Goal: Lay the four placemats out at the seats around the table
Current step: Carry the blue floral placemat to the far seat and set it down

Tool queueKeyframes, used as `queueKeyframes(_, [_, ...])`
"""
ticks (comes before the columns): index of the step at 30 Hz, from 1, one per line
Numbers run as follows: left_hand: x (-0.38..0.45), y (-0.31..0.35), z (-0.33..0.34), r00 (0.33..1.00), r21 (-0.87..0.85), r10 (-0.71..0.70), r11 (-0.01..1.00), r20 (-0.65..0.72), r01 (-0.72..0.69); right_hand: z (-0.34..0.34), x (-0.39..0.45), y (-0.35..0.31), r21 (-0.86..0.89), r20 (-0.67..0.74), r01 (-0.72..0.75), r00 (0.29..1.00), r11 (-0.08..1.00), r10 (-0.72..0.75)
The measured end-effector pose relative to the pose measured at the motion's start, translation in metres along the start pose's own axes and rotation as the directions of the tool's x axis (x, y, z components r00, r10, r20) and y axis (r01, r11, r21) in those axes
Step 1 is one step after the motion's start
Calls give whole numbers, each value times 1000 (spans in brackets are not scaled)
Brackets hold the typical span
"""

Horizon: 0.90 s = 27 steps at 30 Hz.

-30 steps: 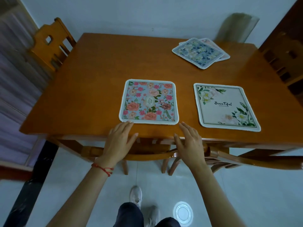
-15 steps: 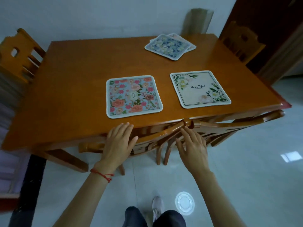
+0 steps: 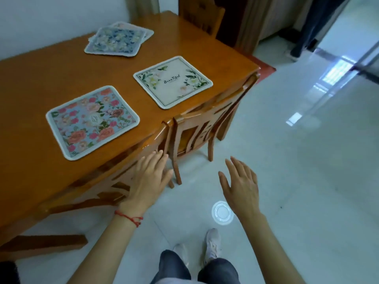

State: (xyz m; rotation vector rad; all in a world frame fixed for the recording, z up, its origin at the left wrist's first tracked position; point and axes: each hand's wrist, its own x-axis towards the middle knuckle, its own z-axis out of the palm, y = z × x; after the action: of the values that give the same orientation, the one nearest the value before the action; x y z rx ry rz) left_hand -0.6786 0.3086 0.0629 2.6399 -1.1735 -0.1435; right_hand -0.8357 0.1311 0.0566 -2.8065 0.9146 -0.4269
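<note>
A pink floral placemat [image 3: 92, 121] lies flat near the wooden table's [image 3: 41, 78] front edge. To its right lies a white placemat [image 3: 172, 81] printed with leaves and the word "Beautiful". At the far side, a blue floral placemat [image 3: 114, 41] sits on top of another placemat [image 3: 148, 33], of which only an edge shows. My left hand [image 3: 148, 181] hovers with fingers straight just off the table's front edge, holding nothing. My right hand [image 3: 241, 185] is spread over the floor, empty, to the right of the table.
A wooden chair [image 3: 205, 128] is tucked under the table's right front part and another chair [image 3: 202, 17] stands at the far end. A round white floor fitting [image 3: 222, 212] lies by my feet. A person's legs [image 3: 307, 27] stand in the doorway at the far right.
Both hands have drawn back from the pink placemat's near edge. My view has swung right along the table, and my right hand now hangs over the floor.
</note>
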Motion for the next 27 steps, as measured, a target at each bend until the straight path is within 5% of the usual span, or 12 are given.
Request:
queueKeyframes(9, [45, 113, 33, 954, 72, 297, 951, 48, -300, -30, -48, 106, -15, -112, -292, 951, 956, 288])
queueKeyframes(27, [109, 378, 132, 710, -12, 695, 715, 110, -699, -80, -131, 327, -16, -167, -645, 755, 764, 634])
